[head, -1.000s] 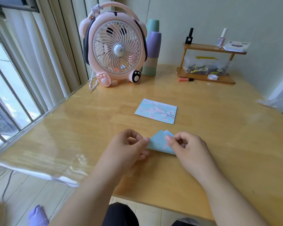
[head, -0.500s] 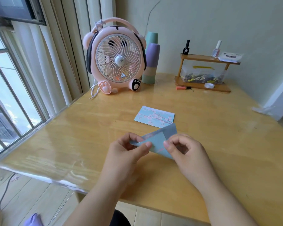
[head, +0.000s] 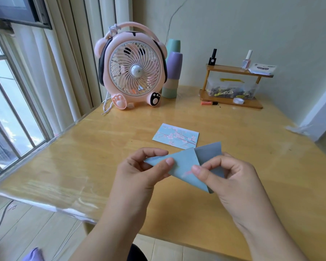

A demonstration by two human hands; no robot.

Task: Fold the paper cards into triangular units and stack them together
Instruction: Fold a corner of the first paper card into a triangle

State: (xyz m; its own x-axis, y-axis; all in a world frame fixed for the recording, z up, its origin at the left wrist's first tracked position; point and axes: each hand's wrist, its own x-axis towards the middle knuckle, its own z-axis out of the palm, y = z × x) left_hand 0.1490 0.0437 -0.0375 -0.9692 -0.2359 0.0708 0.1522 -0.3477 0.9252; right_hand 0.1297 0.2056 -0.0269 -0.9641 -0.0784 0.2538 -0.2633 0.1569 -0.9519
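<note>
A light blue paper card (head: 185, 164), partly folded into a triangle shape with a flap standing up behind, is held above the wooden table (head: 252, 147). My left hand (head: 143, 170) pinches its left corner between thumb and fingers. My right hand (head: 226, 176) pinches its lower right part, thumb on the front. A flat, unfolded card (head: 175, 136) printed with pink blossoms on blue lies on the table just beyond the held one.
A pink animal-shaped desk fan (head: 132, 70) stands at the back left, with stacked pastel cups (head: 172, 72) beside it. A small wooden shelf (head: 233, 87) with bottles and a clear box sits at the back right. Window and curtains are on the left.
The folded card was pressed flat on the table a second ago. Both hands have since lifted it off the surface and tilted it, and its rear flap now stands open.
</note>
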